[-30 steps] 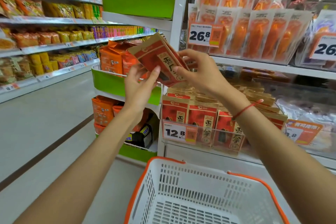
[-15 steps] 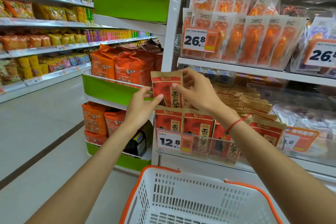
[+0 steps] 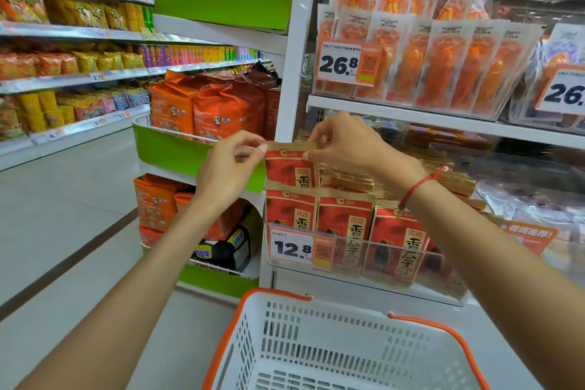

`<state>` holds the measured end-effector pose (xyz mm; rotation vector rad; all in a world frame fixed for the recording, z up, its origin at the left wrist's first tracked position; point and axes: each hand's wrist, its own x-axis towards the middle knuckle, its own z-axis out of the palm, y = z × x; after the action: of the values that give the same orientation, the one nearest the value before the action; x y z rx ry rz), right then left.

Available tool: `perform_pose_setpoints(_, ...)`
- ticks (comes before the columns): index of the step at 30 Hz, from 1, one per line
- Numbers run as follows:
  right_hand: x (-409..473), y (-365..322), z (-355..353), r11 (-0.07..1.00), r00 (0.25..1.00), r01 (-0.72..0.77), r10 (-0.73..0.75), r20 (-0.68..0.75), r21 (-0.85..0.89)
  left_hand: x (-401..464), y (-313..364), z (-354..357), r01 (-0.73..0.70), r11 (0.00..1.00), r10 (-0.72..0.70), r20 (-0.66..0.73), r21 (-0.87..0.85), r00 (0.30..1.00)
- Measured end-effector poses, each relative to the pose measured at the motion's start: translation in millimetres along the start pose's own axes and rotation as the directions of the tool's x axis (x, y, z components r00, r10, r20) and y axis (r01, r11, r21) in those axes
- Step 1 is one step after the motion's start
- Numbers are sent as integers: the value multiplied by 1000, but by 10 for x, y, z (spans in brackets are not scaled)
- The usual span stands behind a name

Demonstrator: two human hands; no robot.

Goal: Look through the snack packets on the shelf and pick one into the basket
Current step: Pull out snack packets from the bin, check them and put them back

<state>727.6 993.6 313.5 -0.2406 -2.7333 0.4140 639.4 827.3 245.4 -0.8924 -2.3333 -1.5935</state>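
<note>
Packet (image 3: 289, 168) lowered upright; both hands' grip pinches its top corners.

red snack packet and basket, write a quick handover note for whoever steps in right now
Left hand: pinches the top left corner of the red snack packet.
Right hand: pinches the packet's top edge on the right.
The packet stands upright, its lower part behind the front row of like packets in the clear shelf bin, above the 12.8 price tag.
The white basket with the orange rim sits below the shelf; no packet shows in it.
Done: nothing is in the basket.
Left: settle on a packet and put it in the basket.
</note>
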Motion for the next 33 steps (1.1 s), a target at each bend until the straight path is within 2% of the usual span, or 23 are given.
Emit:
perform_pose_setpoints(3,-20,21,50,997,998,-50,52,37,-57,36,-71,58,23,1000,-24,55,15,998)
perform_pose_setpoints(6,-66,67,117,991,981,-119,127,144,-63,53,-122,111,59,998,-62,144,27,988)
perform_pose_setpoints(11,-12,113,187,981,957,-179,192,217,-79,74,-154,138,136,990,-141,182,37,973)
perform_pose_setpoints(14,93,73,223,960,937,-212,253,239,-183,76,-129,160,233,972,-223,194,-28,955)
perform_pose_setpoints(18,211,-26,222,936,927,-178,263,267,-305,110,-60,184,403,903,-369,210,-148,905)
perform_pose_setpoints(20,212,-11,129,956,901,-151,239,363,-253,111,-39,189,446,867,-401,221,-222,889)
perform_pose_setpoints(21,188,24,65,975,896,-152,205,395,-160,120,-53,195,450,859,-403,219,-243,889)
perform_pose_setpoints(23,137,126,-25,987,945,-148,120,303,70,143,-85,187,439,855,-389,218,-278,895)
perform_pose_setpoints(25,121,239,-33,986,988,-71,48,147,153,177,-114,184,434,850,-376,232,-298,897)
perform_pose_setpoints(30,174,318,172,998,994,-10,16,109,-61,226,-115,272,383,892,-324,252,-242,912)
perform_pose_setpoints(33,184,291,226,982,999,27,-18,47,-187,259,-104,350,418,877,-352,273,-239,895)
